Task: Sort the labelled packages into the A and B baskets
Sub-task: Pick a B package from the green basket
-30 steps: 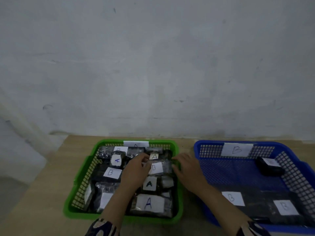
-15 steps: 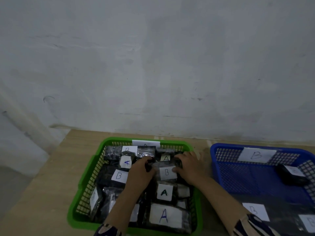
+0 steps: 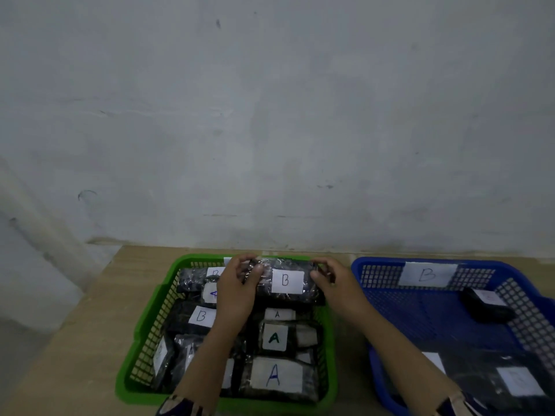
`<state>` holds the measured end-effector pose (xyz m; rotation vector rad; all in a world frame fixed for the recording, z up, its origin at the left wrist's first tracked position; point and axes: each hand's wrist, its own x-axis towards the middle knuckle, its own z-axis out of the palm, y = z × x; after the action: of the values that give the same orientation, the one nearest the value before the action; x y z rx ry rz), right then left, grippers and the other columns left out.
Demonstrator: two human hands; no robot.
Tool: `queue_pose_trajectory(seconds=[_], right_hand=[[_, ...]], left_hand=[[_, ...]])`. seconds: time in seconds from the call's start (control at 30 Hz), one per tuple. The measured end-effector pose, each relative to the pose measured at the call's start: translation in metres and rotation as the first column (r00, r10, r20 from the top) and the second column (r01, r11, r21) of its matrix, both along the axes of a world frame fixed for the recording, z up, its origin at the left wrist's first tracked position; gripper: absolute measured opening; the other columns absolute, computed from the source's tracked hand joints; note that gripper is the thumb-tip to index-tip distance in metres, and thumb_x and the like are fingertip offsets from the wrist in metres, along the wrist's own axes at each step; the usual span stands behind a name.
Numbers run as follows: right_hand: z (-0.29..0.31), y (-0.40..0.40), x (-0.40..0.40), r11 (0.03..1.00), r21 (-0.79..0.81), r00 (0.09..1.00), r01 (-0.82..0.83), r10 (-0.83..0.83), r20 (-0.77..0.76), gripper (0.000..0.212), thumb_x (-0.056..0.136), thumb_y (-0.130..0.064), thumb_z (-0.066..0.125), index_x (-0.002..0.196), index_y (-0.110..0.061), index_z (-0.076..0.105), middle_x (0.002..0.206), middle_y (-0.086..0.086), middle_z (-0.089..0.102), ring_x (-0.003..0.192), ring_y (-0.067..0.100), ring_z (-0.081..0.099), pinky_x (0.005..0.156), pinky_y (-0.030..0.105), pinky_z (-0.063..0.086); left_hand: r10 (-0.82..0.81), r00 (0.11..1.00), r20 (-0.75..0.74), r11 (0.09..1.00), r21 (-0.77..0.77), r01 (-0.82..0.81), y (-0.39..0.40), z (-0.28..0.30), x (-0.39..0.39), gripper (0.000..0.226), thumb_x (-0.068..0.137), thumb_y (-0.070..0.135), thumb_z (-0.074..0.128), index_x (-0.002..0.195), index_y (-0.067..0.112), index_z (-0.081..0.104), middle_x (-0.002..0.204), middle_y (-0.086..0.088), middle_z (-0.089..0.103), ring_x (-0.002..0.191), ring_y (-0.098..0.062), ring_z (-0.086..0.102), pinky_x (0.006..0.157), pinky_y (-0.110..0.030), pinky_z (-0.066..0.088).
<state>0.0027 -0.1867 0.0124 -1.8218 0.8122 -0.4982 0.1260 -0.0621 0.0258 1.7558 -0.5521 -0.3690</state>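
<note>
In front of you, at about 6 o'clock, sits the green basket (image 3: 141, 334), packed with dark film-wrapped packages: one with a large A label (image 3: 274, 376) at its near edge, another A-labelled package (image 3: 274, 337) just beyond it, a small A label (image 3: 277, 314) farther up, a B-labelled package (image 3: 201, 316) toward the basket's 9 o'clock side, and a part-hidden A label (image 3: 211, 293) and B label (image 3: 215, 272) toward 11 o'clock. More wrapped packages lie along its left wall, their labels too tilted to read. At your 3 o'clock stands the blue basket (image 3: 375, 325), well clear of the green one on the wooden table (image 3: 75, 340), with a B sign (image 3: 428, 274) on its far wall; inside it a small dark package (image 3: 486, 307) rests near the right wall, and flat dark packages with white labels lie at its near end, their lettering blurred. Your left hand (image 3: 237, 292) and right hand (image 3: 336, 283) together hold the B package (image 3: 285, 280) above the far end of the green basket, at 12 o'clock over it. Each hand grips one end, fingers curled over the top edge and thumb on the near face, with the label facing you and both forearms reaching up from 6 o'clock.
</note>
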Motion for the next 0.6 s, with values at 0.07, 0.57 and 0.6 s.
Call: queue_pose_trajectory(seconds=[0.07, 0.57, 0.6], right_hand=[[0.007, -0.001, -0.011, 0.999, 0.018, 0.997, 0.034, -0.035, 0.066, 0.024, 0.091, -0.013, 0.05, 0.114, -0.014, 0.055, 0.079, -0.01, 0.051, 0.071, 0.004, 0.05, 0.057, 0.007, 0.042], [0.005, -0.03, -0.157, 0.933, 0.177, 0.935, 0.314, -0.336, 0.114, 0.017, 0.092, -0.022, 0.049, 0.109, -0.02, 0.052, 0.108, -0.003, 0.052, 0.099, 0.01, 0.05, 0.081, 0.017, 0.039], [0.003, -0.033, -0.166, 0.931, 0.181, 0.935, 0.316, -0.338, 0.107, 0.015, 0.092, -0.021, 0.049, 0.107, -0.021, 0.052, 0.105, -0.004, 0.054, 0.098, 0.009, 0.051, 0.078, 0.015, 0.04]], left_hand=[[-0.039, 0.999, 0.007, 0.999, -0.022, 0.039, -0.001, 0.006, -0.008, 0.02, 0.085, 0.012, 0.06, 0.102, 0.023, 0.056, 0.097, -0.003, 0.061, 0.095, -0.016, 0.058, 0.073, -0.016, 0.044], [-0.298, 0.953, -0.046, 0.954, -0.051, 0.296, -0.057, -0.004, -0.118, 0.02, 0.085, 0.004, 0.058, 0.099, 0.016, 0.054, 0.094, 0.001, 0.06, 0.085, -0.008, 0.057, 0.064, -0.006, 0.047], [-0.303, 0.951, -0.052, 0.952, -0.047, 0.301, -0.061, -0.005, -0.125, 0.019, 0.085, 0.005, 0.057, 0.099, 0.017, 0.053, 0.091, 0.005, 0.059, 0.081, -0.003, 0.056, 0.058, -0.003, 0.047]])
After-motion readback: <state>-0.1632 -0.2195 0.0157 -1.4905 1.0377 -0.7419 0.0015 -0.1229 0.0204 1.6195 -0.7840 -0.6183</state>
